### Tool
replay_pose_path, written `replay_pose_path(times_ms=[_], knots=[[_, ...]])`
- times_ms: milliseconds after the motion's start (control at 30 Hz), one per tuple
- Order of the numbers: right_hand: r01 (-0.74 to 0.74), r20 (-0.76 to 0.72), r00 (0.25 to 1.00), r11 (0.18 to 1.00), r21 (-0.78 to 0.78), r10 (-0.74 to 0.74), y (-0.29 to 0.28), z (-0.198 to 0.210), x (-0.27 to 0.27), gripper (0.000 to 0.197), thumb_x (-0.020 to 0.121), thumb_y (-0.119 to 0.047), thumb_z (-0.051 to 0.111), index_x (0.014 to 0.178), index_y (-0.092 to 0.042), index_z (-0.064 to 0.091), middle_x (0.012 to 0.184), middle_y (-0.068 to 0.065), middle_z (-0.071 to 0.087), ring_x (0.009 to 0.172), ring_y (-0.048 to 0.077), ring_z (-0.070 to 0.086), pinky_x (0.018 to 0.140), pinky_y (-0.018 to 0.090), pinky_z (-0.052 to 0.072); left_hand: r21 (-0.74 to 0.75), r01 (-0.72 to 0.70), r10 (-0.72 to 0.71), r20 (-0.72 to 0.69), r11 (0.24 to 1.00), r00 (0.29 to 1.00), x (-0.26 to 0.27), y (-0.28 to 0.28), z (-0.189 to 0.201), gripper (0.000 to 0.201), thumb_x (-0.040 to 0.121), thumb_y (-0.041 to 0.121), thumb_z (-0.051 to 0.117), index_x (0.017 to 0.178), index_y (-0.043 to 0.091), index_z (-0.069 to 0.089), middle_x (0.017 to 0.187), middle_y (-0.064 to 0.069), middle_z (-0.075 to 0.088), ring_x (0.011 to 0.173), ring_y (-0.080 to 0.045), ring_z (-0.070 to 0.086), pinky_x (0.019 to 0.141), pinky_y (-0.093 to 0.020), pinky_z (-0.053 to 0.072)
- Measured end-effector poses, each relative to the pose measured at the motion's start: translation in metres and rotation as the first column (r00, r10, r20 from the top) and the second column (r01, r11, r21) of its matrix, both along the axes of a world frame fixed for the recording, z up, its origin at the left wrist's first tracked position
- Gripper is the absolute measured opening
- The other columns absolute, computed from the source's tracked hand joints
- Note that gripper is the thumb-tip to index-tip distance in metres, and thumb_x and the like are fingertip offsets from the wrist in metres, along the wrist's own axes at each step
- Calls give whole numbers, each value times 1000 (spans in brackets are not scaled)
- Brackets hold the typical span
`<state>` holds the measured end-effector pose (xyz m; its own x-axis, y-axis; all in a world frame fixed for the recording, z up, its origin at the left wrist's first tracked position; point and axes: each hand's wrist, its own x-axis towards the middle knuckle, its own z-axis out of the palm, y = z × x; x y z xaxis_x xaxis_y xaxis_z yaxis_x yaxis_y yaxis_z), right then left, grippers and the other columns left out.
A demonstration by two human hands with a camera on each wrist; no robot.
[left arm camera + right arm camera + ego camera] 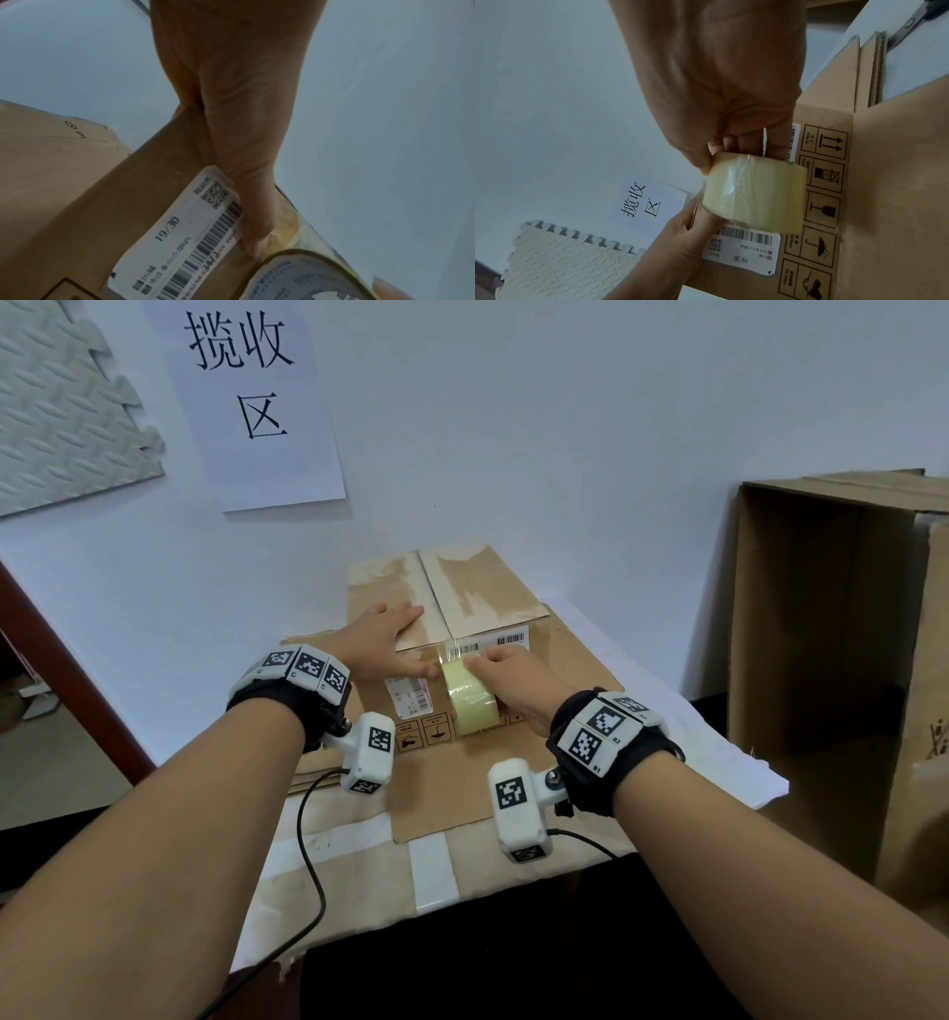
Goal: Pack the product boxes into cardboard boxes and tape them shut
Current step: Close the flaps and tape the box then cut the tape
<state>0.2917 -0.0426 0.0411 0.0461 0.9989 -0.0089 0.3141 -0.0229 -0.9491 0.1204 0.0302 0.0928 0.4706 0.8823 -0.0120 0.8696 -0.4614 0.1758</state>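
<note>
Pinching the light, slick tape roll [470, 695] by its rims, right hand [513, 683] works; left hand [382, 639], spread, steadies the stiff cardboard box [482, 593] at nine o'clock.

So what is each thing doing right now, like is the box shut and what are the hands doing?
Small cardboard box: flaps closed, tape started on the front face, top seam not yet taped.
Tape roll: held against the box front, strip partly pulled out.
Right hand: grips the tape roll.
Left hand: fingers flat on the box top, thumb on the front beside the tape.
Big cardboard box: open, standing on the right.
</note>
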Motion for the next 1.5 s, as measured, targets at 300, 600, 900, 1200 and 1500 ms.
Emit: replay_pose_path(times_ms=[300,600,900,1200,1500], knots=[[139,2,990,989,58,-140,-12,14,9,58,94,-57,36,89,-5,62,79,10,59,73,21,56,80,40,51,18,4,-4,38,1000,999,-3,-1,-2,100,78,54,66,152,17,10,160,2,8,146,-22,2,117,-47,15],[534,-101,845,833,143,-524,22,28,48,24,94,-28,45,114,-15,49,122,3,49,112,20,47,101,42,40,-126,-24,72,391,992,918,-16,-9,3,89,80,74,39,151,25,17,158,5,14,145,-14,14,118,-35,12],[356,-37,935,927,116,-354,42,16,41,40,93,-37,44,127,-18,52,126,4,57,116,23,53,102,44,42,-276,-265,382,690,924,615,-13,7,-23,59,98,50,32,143,12,30,148,-3,35,134,-24,35,110,-41,30],[387,-18,921,905,177,-390,38,11,40,51,94,-30,48,143,-18,39,141,6,46,129,25,43,109,42,35,-225,-276,354,658,935,664,-7,10,-26,55,101,34,36,146,6,22,150,-9,27,134,-27,33,111,-44,31],[387,-50,922,906,169,-384,28,8,36,49,96,-30,45,144,-22,37,138,4,49,122,22,49,93,29,42,-28,-272,264,360,962,895,-5,6,-21,41,101,26,20,137,13,32,148,-13,31,139,-39,20,112,-56,19]])
